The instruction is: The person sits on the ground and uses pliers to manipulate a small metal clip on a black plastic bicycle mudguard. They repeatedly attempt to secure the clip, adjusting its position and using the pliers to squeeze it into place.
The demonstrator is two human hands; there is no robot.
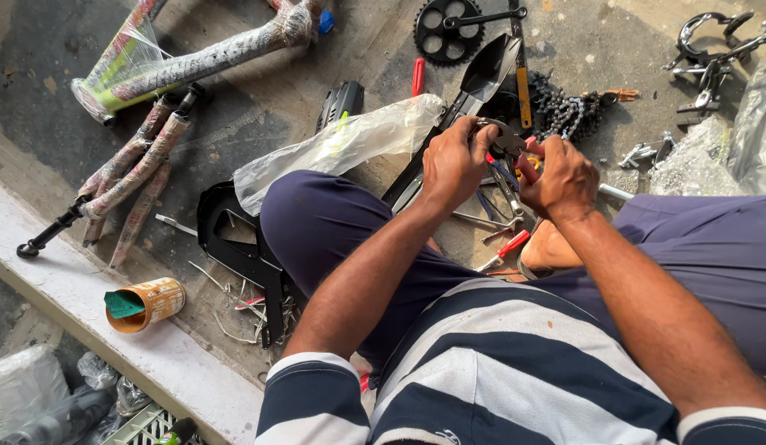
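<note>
Hands meet over the far floor: the left hand [451, 162] pinches a small metal brake part [504, 140], the right hand [559, 177] is closed on it too — best held steady, close to the bike chain [564, 107] — fingers clear.

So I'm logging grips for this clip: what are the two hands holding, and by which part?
Both hold one small dark metal bracket: left hand pinches its left end, right hand its right side. What kind of part it is cannot be told.
</note>
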